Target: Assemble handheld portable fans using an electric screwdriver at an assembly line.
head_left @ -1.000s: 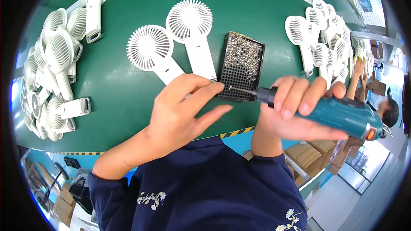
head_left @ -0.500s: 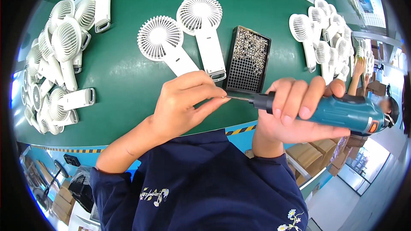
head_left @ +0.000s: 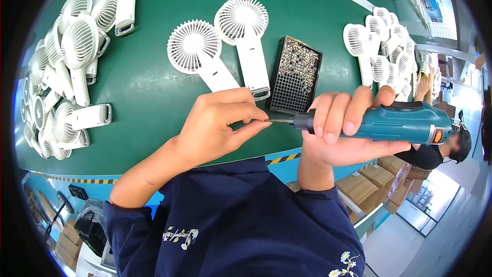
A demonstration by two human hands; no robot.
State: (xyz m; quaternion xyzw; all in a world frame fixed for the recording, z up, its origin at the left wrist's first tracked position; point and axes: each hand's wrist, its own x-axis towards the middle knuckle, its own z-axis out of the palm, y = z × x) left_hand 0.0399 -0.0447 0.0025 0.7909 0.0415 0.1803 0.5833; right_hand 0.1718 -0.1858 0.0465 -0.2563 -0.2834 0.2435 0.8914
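Note:
My right hand [head_left: 341, 128] wraps round a teal electric screwdriver [head_left: 400, 124], held level with its thin bit [head_left: 279, 120] pointing left. At the bit's tip, the thumb and index finger of my left hand [head_left: 220, 123] are pinched together. Whatever sits between those fingertips is too small to make out. Just beyond my hands stands a black tray [head_left: 275, 86] of small metal screws [head_left: 302, 61], many upright in its holes. Two white handheld fans lie face up past my left hand: one fan [head_left: 193, 46] is partly covered by it, the other fan [head_left: 246, 25] lies beside the tray.
Many white fans [head_left: 77, 46] are heaped on the left of the green table [head_left: 143, 107]. Another group of fans [head_left: 382, 46] lies at the far right. Cardboard boxes [head_left: 359, 187] stand below the table's right side. A co-worker [head_left: 435, 154] is at the right.
The screwdriver has shifted slightly left, its bit staying at my left fingertips. My left hand keeps its pinch. The co-worker at the right has come further into view.

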